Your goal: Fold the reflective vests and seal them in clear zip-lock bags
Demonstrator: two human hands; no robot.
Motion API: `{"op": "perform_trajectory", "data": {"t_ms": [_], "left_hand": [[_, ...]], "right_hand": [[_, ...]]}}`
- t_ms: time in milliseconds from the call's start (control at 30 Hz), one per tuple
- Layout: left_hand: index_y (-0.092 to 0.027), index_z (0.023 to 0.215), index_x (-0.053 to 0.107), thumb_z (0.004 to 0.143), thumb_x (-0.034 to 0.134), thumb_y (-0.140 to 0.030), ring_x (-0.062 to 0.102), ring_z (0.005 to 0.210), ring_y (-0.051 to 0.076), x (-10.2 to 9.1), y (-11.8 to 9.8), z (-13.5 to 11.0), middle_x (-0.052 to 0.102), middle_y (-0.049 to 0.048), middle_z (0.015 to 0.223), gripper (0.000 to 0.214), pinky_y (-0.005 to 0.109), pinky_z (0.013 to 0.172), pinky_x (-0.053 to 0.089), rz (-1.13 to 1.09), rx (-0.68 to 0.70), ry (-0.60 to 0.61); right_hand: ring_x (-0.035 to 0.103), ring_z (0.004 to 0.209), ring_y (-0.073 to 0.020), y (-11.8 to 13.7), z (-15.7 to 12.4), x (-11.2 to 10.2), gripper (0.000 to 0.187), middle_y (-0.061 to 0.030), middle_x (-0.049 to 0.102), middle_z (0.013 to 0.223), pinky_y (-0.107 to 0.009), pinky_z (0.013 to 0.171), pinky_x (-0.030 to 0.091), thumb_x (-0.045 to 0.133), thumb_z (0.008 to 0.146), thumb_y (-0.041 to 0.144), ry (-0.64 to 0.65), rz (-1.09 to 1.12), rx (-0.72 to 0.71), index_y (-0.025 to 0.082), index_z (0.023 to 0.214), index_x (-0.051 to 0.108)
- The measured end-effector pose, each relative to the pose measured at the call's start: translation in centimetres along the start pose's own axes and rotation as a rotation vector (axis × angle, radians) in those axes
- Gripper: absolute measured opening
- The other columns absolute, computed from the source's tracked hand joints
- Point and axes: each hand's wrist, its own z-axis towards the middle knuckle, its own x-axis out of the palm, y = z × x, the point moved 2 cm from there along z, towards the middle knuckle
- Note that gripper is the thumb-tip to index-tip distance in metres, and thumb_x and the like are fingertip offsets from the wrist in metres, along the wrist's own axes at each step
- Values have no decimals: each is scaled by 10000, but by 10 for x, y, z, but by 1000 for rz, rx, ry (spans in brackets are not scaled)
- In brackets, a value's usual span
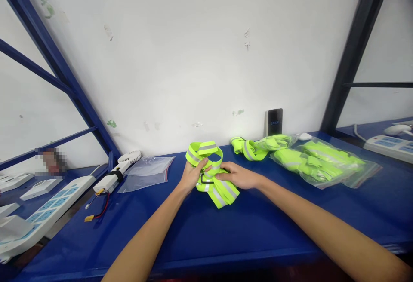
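A bundle of neon-yellow reflective strap (221, 192) with silver stripes is held just above the blue table (258, 226). My left hand (192, 173) grips its left side, thumb across the band, below a standing loop. From the right, my right hand (237, 176) pinches the folded part with thumb and fingers. A dark buckle shows between the two hands. Some fingers of both hands are hidden behind the strap. Behind my right hand lies another neon strap bundle (250, 148), unbagged at its left end.
Clear bags with neon straps (309, 163) lie at the right. An upright phone-like device (274, 122) leans on the wall. Flat plastic bags (146, 172), a small white fan (129, 157) and a wired white pack (108, 182) lie left. Power strips (48, 213) sit at both sides.
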Motion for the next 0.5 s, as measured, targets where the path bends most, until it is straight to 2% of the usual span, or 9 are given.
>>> {"op": "perform_trajectory", "data": {"t_ms": [100,200,267,333,367,433,500], "left_hand": [[-134,859,668,771,678,-348,638,825,187,0,5,3,705,53,900,232,289,777,491,95,122,-121],[-142,802,653,787,626,-307,620,767,176,-3,6,3,695,32,818,168,273,720,488,202,221,-210],[-151,774,638,785,585,-251,592,717,156,-4,4,1,676,13,768,113,248,667,470,268,288,-271],[-158,790,634,774,543,-198,573,696,143,-4,0,-2,667,3,767,100,231,641,451,299,342,-306],[-160,807,633,767,525,-177,571,699,141,-3,-3,-4,664,1,776,116,228,642,446,309,366,-309],[-164,825,626,749,500,-147,568,707,143,1,-8,-8,654,-1,778,148,230,653,440,334,412,-295],[-169,836,614,725,497,-123,561,715,151,4,-12,-11,641,0,776,168,239,671,441,361,439,-287]], "right_hand": [[535,1170,-258,-6,0,0,479,-76,583,1275,-423,1033,401,571,879,362,-62,62,-33,186,1319,503],[403,1309,-242,-10,2,2,639,-82,438,1415,-414,1116,305,616,853,364,-130,100,-94,209,1410,345],[408,1304,-232,-14,4,5,703,-91,434,1407,-409,1107,323,629,843,357,-160,144,-76,216,1433,272],[476,1243,-222,-17,6,8,738,-91,478,1365,-404,1063,381,638,835,344,-184,216,-37,230,1440,233],[509,1206,-220,-19,7,9,729,-87,507,1337,-400,1039,406,651,822,333,-205,250,-12,232,1429,259],[565,1135,-228,-21,8,11,627,-81,585,1245,-400,995,441,675,793,315,-228,315,75,209,1350,407],[609,1064,-246,-20,7,14,476,-82,659,1112,-406,950,468,691,768,318,-187,390,188,167,1200,560]]}}
